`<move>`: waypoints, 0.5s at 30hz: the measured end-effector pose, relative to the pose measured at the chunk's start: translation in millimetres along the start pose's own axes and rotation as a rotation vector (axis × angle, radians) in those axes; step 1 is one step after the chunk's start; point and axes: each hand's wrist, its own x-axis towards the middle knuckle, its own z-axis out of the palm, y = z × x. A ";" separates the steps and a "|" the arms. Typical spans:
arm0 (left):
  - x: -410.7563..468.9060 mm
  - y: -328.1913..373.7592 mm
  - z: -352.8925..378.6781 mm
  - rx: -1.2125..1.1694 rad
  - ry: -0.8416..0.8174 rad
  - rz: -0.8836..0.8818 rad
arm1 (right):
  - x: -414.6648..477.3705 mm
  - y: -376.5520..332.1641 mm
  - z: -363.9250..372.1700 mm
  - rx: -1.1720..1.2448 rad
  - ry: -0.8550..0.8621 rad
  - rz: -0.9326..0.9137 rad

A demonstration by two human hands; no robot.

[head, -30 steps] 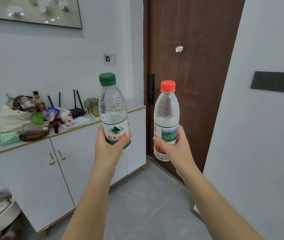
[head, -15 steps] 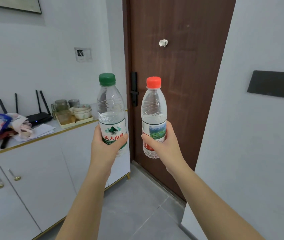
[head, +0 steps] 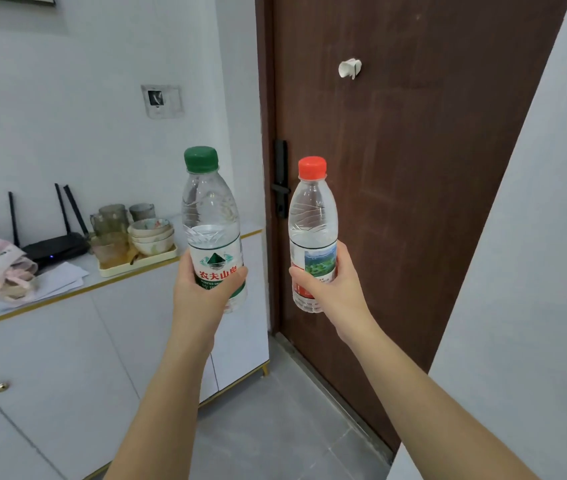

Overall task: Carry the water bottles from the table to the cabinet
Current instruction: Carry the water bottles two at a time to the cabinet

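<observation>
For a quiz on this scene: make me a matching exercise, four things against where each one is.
Things:
1. green-capped bottle
2. red-capped bottle
3. stacked bowls
4. router

Places:
A. on the cream tray
B. in the right hand
C. on the cabinet top, left of the tray
D. in the left hand

Pairs: 1-D, 2-B, 3-A, 4-C
</observation>
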 end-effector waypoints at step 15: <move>79.6 -58.6 71.3 0.059 0.249 0.029 | 145.7 73.4 -23.3 0.156 -0.163 -0.006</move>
